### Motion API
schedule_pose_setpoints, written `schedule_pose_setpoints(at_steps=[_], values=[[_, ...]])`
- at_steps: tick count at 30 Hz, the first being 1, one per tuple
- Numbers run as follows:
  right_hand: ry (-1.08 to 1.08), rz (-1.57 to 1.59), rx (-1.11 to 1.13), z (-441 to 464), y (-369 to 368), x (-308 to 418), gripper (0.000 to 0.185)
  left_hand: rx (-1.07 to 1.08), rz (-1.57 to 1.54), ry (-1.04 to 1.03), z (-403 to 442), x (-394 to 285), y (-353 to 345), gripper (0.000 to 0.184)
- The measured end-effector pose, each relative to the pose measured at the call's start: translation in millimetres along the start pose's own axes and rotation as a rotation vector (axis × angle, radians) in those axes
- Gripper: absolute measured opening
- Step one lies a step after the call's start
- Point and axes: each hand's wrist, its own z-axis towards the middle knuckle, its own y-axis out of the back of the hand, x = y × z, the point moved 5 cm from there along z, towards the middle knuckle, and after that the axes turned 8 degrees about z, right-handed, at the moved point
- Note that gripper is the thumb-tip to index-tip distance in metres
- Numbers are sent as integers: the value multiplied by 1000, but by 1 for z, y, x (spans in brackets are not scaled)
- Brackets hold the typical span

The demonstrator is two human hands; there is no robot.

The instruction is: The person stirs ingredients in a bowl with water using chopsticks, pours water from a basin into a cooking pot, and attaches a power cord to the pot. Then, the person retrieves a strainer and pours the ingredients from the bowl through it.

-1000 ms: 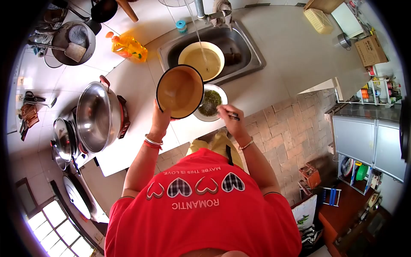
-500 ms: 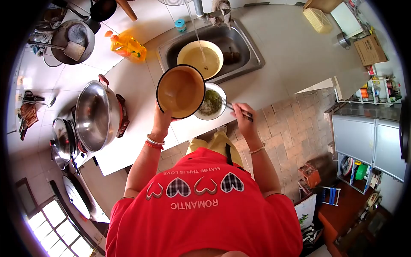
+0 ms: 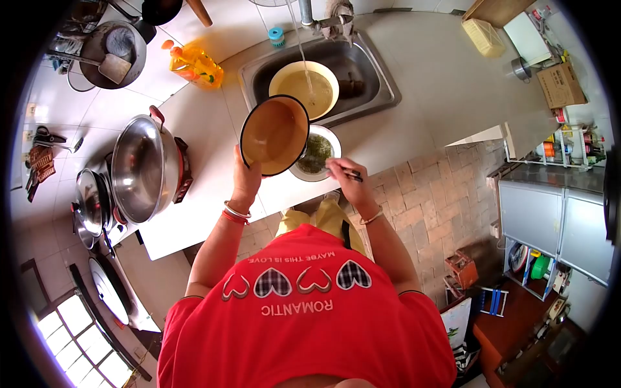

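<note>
My left hand [image 3: 246,178] grips the lower left side of an orange-brown bowl [image 3: 275,132] with a dark rim, which is tilted. Partly behind that bowl stands a white bowl [image 3: 334,143] holding a wet green mixture [image 3: 317,154]. Closed around a dark-handled metal utensil [image 3: 353,174], my right hand [image 3: 351,181] is at the white bowl's right edge. The utensil reaches into the mixture, and its head is not clear. Above, a cream basin [image 3: 277,76] of cloudy water sits in the steel sink [image 3: 387,97], under running water from the tap [image 3: 330,27].
An orange bottle [image 3: 197,68] and a small blue-lidded container [image 3: 277,37] stand near the sink's left side. Further left, a large steel pan [image 3: 137,169] sits on a stove. The counter [image 3: 440,77] extends right; a tiled floor [image 3: 420,200] lies below its front edge.
My right hand has moved left, bringing the utensil further into the white bowl. The orange-brown bowl has tipped a little more in my left hand. The view has shifted slightly.
</note>
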Motion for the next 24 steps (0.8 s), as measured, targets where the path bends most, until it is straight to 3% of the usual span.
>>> schedule_pose_setpoints(at_steps=[2,5,10,14,17,18,19,21,24], values=[[37,-126,85,-5,5,4,18,-11,56,-65,5,19,2,41],[55,18,-208,3,34,3,17,-55,-10,-20,-3,-4,1,38],[-104,142,60,5,-5,-4,19,-65,-51,3,-7,-21,0,41],[8,-20,-134,7,33,-2,19,-105,135,-28,-9,-15,6,41],[-12,75,-111,13,13,-6,18,-144,228,-139,-8,-12,5,43],[-37,76,-9,11,2,-6,17,-153,255,-157,-9,-15,5,44],[-34,42,95,8,-4,-5,17,-163,282,-175,-10,-18,6,45],[-55,-103,97,4,7,5,21,-172,293,-201,-14,-25,5,46],[9,23,-170,12,26,8,21,-160,246,-244,-18,-33,3,49]])
